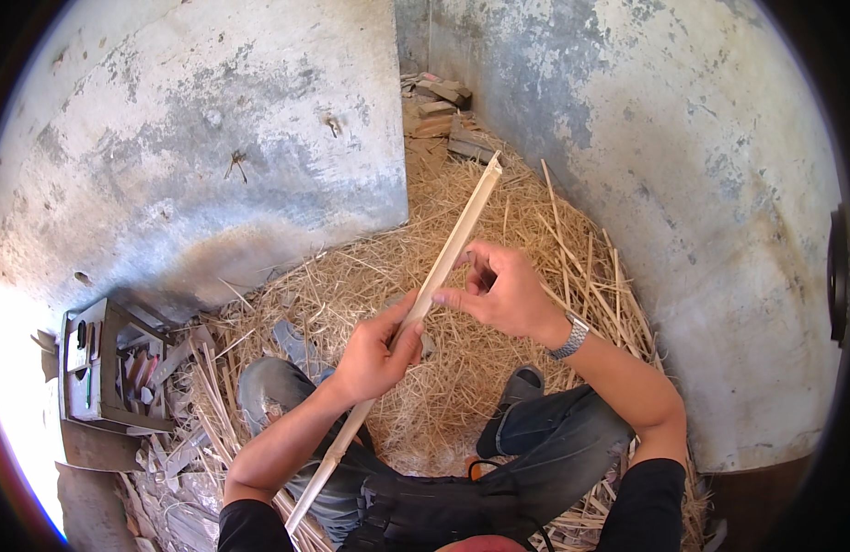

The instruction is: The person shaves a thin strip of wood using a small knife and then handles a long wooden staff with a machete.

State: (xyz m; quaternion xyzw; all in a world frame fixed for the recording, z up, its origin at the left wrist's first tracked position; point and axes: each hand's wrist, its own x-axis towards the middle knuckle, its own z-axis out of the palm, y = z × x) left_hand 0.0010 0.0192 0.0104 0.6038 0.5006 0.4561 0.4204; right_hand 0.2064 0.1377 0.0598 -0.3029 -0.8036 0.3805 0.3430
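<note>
1. The left hand [374, 354] is curled tight around one long bamboo strip [443, 262], thumb lying along it.
2. The right hand [503, 294] is bent in from the side. Its fingertips [443, 297] pinch the strip just above the left hand.
3. There are two hands, one strip, one wristwatch [569, 337] and one tool box [108, 368].
4. The strip slants from the person's lap up past both hands, over the straw pile [370, 276], and its far end points toward the grey wall [213, 138].
</note>
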